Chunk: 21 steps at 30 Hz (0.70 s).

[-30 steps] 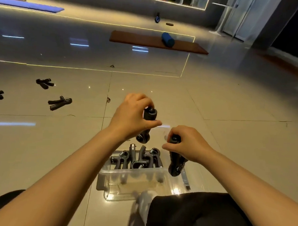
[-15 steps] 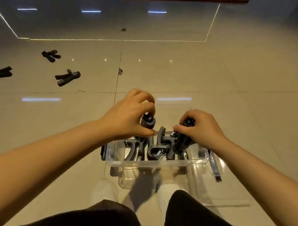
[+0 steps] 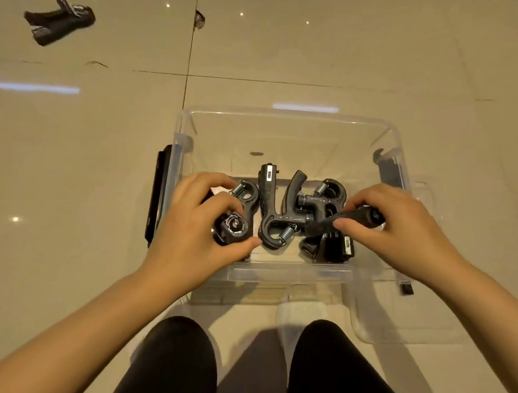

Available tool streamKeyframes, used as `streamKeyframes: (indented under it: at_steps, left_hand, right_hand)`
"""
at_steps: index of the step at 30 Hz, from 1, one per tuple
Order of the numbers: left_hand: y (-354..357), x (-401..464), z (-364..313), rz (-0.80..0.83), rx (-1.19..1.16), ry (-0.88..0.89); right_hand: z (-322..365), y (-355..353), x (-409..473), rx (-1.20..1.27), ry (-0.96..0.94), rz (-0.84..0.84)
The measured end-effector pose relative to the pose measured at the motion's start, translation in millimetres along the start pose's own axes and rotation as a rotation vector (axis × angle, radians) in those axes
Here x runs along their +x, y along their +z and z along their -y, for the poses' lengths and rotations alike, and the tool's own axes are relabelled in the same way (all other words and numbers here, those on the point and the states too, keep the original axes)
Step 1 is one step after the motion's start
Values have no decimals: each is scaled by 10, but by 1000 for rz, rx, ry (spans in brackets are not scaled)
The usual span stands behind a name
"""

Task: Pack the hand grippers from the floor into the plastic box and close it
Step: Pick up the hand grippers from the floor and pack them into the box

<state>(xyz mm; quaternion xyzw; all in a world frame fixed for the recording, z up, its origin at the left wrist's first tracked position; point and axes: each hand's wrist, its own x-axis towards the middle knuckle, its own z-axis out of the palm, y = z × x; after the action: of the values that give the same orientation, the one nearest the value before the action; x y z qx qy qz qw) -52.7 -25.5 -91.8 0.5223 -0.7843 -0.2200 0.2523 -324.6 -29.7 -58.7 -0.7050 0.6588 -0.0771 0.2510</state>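
Hands both low inside the plastic box [image 3: 288,117]: left hand [image 3: 197,223] pinches one hand gripper [image 3: 236,222], right hand [image 3: 399,226] grips another's handle [image 3: 351,219]. Likely rigid, springy; best held by the handles. Another lies on the floor [image 3: 59,21] far beyond the left hand

Occlusions and cut-offs, head view
Left hand [image 3: 201,223] covers most of its hand gripper [image 3: 234,226]; right hand [image 3: 398,229] hides one handle end [image 3: 351,219]. Floor gripper [image 3: 59,21] blurred. Forearms cut off by bottom edge.
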Motion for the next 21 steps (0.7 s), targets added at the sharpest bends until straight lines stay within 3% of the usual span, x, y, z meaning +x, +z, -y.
streamKeyframes:
  at_steps: [3,6,8,16,21]
  left_hand:
    - [20,0,-18,-13,-4,-31]
    - [47,6,-33,-5,4,-54]
    - [57,10,-31,-10,16,-64]
    - [44,10,-34,-50,-12,-46]
    - [18,-13,-69,-132,-34,-37]
  right_hand:
    - [97,-68,-65,-250,-31,151]
    - [217,-91,-140,-752,-29,301]
    - [267,-85,-133,-851,-15,370]
    - [458,-28,130,-615,-133,346]
    - [679,114,225,-49,-246,253]
